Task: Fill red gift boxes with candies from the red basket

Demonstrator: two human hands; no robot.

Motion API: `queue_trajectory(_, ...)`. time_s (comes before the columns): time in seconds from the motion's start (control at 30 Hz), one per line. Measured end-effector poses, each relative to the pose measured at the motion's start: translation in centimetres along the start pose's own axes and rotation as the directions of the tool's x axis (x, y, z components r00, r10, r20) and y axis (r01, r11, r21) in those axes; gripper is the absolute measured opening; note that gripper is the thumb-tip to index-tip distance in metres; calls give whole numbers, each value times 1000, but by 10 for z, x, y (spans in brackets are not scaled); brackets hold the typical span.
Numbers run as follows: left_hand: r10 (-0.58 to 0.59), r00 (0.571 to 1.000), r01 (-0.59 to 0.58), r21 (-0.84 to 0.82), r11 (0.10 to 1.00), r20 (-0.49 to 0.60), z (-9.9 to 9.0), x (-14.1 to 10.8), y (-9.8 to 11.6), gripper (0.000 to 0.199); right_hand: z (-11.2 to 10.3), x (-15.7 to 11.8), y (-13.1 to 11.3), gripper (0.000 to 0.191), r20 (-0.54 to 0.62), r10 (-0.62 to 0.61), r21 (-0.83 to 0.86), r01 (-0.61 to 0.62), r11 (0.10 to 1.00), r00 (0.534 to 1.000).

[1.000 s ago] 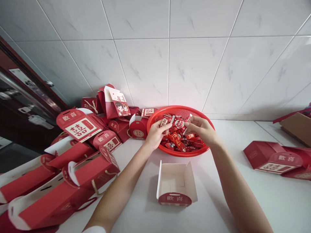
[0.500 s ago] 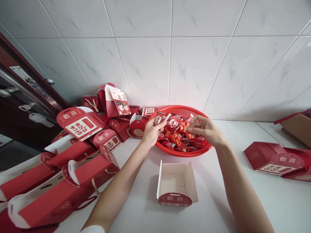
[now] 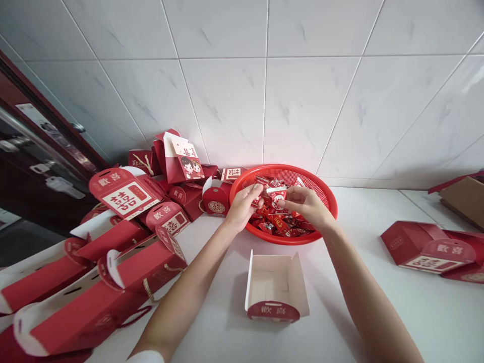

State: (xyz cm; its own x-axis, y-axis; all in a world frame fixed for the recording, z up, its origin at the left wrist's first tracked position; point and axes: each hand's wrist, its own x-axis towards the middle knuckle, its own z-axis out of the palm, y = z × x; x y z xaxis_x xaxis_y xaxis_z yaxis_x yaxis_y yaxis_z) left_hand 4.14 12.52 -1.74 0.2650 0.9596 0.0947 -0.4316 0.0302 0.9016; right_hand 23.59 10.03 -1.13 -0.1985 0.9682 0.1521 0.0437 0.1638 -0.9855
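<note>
Over the red plastic basket [image 3: 333, 201], my left hand [image 3: 244, 205] is closed on a small red wrapped candy [image 3: 257, 200] that shows between thumb and fingers. A red-and-white candy packet [image 3: 277, 195] is between the two hands. My right hand [image 3: 308, 205] pinches its right edge between thumb and fingers. Loose candies [image 3: 280, 224] in red wrappers fill the basket below. In front of the basket stands an open red gift box [image 3: 273, 312] with a pale inside, its flaps raised; neither hand touches it.
Several red gift boxes [image 3: 94, 312] with rope handles crowd the left side, some piled by the wall. More red boxes [image 3: 427, 247] lie at the right, with a brown carton [image 3: 465, 199] behind. A tiled wall [image 3: 295, 111] bounds the back; a dark door with keys is far left.
My right hand has moved left and now grips the candy packet. The packet has shifted slightly right and down. My left hand has moved a little to the right with its candy.
</note>
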Motion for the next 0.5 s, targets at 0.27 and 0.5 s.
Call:
queue_trajectory(0.27,-49,998,47,-62,997,-37,3,-2,-5,23,0,-2,-1,46,-75,109,128,-99,987,991)
queue_trajectory(0.5,-52,996,43,-120,992,-71,1,0,-6,28,-3,-2,-2,45,-66,66,100,-60,993,996)
